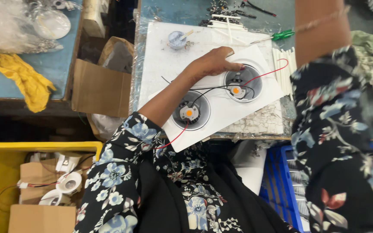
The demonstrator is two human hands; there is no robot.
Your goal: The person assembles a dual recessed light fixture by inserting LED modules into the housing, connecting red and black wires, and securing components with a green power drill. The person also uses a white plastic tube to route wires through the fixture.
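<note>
A white twin-lamp fixture plate (221,108) lies tilted on the bench, with two round wells. Each well holds a small chip with an orange centre: the near well (191,111) and the far well (243,83). Red and black wires run across the plate. My left hand (214,64) rests on the plate with its fingertips at the rim of the far well. My right forearm (320,30) is raised and runs out of the top of the picture, so that hand is hidden.
A small cup of white paste (177,39) and a green-handled screwdriver (281,35) lie beyond the plate. White rods (281,71) lie at the right. A yellow crate (5,172) with lamp parts stands lower left, a blue crate (281,185) lower right, a cardboard box (100,88) left.
</note>
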